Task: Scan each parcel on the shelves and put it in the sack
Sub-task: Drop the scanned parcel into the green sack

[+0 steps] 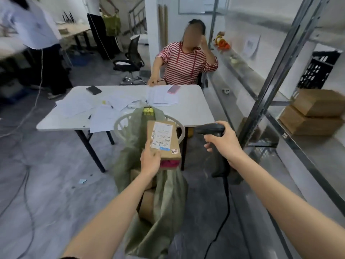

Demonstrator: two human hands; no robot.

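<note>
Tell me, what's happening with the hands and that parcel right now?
Left hand grips parcel, label up, over the open sack. Right hand grips scanner, head pointing toward the parcel. Nothing between them. Two boxes wait on the shelf.

Our left hand point(150, 159) holds a cardboard parcel point(168, 150) by its near corner, label point(161, 136) up, over the open green sack point(168, 199). At the parcel's 3 o'clock, our right hand point(222, 141) grips the black scanner point(210, 128), its head turned toward the parcel. We see more boxes point(147, 204) inside the sack at 6 o'clock.

Labelled brown parcel point(164, 141) above open green sack point(164, 199) of boxes
</note>
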